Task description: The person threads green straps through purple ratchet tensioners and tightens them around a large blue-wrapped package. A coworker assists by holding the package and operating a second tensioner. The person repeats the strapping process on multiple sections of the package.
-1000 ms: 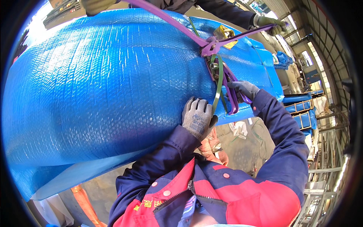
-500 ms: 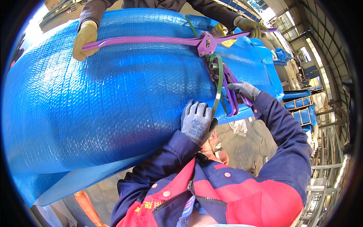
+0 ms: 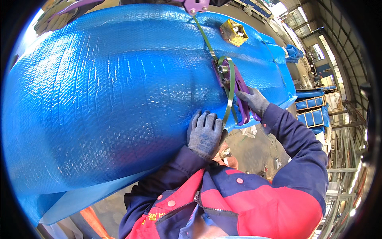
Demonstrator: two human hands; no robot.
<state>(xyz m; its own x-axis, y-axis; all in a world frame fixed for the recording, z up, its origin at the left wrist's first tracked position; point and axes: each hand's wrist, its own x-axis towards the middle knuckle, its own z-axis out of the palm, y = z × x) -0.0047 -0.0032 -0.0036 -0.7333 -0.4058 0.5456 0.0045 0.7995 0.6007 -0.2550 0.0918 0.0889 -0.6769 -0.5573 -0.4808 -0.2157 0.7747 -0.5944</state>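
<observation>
A large bundle in blue bubble wrap lies before me, crossed by a green strap. On the strap sits a purple strapping tensioner, and a loose strap end loops over it toward me. My right hand, in a grey glove, is closed around the tensioner's handle. To its left, my left hand rests on the near side of the bundle, fingers stretched out, thumb side close to the strap end. Across the bundle, a purple long-handled strap sealer shows at the top edge, largely cut off.
On the far right of the bundle stands a small yellow box with small pieces inside. Blue-wrapped crates are stacked at the right, near metal racks. An orange strip hangs below the bundle at lower left.
The strap sealer, held by another person's gloved hands, has moved off the strap beside the tensioner to the far edge, uncovering the yellow box. My hands have barely moved.
</observation>
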